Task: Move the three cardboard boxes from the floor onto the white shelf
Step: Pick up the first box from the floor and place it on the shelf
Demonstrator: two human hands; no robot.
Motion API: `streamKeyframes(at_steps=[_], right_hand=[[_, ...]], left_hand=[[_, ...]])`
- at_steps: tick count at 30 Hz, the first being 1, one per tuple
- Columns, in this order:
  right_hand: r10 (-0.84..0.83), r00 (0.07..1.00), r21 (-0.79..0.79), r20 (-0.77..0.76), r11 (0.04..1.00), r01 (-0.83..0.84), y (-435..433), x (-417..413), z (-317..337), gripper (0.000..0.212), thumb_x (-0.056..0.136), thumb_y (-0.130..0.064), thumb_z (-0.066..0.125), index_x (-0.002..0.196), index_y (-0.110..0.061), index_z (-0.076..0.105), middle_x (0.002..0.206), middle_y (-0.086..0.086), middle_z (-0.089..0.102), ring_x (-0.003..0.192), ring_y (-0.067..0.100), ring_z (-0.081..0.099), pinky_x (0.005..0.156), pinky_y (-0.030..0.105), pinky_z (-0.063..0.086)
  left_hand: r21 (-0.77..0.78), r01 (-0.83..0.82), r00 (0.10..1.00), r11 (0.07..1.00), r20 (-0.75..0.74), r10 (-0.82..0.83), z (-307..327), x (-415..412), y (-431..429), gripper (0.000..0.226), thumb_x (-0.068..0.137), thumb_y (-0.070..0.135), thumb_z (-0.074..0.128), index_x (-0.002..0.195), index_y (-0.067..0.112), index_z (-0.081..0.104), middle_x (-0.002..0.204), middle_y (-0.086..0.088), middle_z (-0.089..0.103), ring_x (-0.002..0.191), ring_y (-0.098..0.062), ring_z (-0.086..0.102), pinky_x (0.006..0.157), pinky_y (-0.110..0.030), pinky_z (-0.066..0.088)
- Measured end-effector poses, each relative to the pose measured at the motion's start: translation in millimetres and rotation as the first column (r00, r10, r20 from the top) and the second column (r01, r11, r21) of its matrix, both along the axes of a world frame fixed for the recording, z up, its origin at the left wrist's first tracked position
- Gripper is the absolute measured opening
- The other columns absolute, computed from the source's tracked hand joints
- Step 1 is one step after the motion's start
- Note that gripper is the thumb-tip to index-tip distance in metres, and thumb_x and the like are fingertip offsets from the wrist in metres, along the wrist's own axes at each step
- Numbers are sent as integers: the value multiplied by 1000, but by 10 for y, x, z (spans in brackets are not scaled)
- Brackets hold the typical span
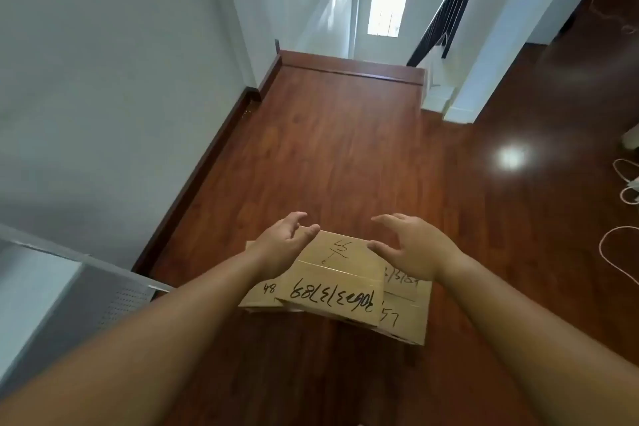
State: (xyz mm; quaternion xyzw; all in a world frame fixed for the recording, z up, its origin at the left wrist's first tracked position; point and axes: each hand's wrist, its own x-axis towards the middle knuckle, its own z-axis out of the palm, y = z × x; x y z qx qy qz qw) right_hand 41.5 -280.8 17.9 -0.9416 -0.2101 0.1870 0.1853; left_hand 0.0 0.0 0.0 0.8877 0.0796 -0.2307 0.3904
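Three flat cardboard boxes [332, 282] stacked askew

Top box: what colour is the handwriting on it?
Black marker on plain brown cardboard, on the top box, seen in the head view.

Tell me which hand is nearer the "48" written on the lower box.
Left. The left hand hovers just above and beyond the "48"; the right hand is across the top box, farther away.

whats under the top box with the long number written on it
Two more cardboard boxes lie under the top box: one marked 48 sticks out left, another right. Their middles are covered, so whether they touch is hidden. The wooden floor is below.
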Motion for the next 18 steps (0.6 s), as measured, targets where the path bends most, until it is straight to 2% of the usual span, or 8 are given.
streamKeyframes(at_steps=[5, 9, 11, 13, 15, 18], right_hand=[[-118, 991, -11, -68, 993, 118, -194, -34, -1074, 75, 94, -71, 52, 156, -31, 41, 153, -5, 53, 132, 16, 56, 98, 37, 55], [-244, 959, 12, -141, 969, 248, -214, -83, -1856, 84, 92, -72, 54, 160, -28, 33, 152, -1, 51, 124, 14, 56, 85, 28, 52], [-289, 934, 22, -209, 954, 300, -202, -142, -2238, 89, 92, -70, 55, 163, -26, 26, 158, 2, 44, 134, 18, 51, 97, 36, 53], [-315, 911, 30, -266, 942, 335, -196, -216, -2582, 91, 93, -66, 58, 165, -27, 18, 163, 1, 39, 144, 20, 43, 112, 44, 44], [-347, 883, 35, -317, 926, 377, -190, -288, -2862, 96, 91, -65, 60, 166, -31, 12, 164, 0, 38, 144, 19, 42, 115, 46, 43], [-385, 841, 62, -380, 897, 439, -134, -375, -3052, 104, 89, -61, 66, 166, -33, 3, 167, -1, 33, 149, 20, 38, 118, 49, 40]], left_hand=[[-21, -93, 995, 995, -23, 93, -906, 34, 58, 88, 88, 84, 38, 159, 33, 31, 164, -3, 39, 140, -26, 48, 108, -48, 44], [-55, -225, 973, 973, -62, 221, -1668, 45, 113, 90, 86, 84, 41, 158, 31, 33, 158, -4, 45, 133, -25, 53, 103, -52, 50], [-93, -294, 954, 951, -97, 285, -2008, 18, 135, 86, 88, 79, 46, 157, 29, 35, 146, -1, 53, 117, -18, 61, 92, -48, 57], [-133, -354, 931, 926, -144, 336, -2319, -11, 173, 93, 81, 84, 49, 156, 31, 35, 137, 2, 57, 108, -17, 66, 85, -47, 61], [-133, -404, 908, 905, -181, 379, -2610, -30, 222, 103, 71, 89, 52, 156, 34, 32, 141, 1, 57, 112, -23, 66, 89, -52, 61], [-127, -457, 878, 880, -224, 423, -2864, -30, 247, 103, 72, 78, 61, 158, 33, 29, 149, -2, 54, 118, -25, 64, 94, -53, 59]])
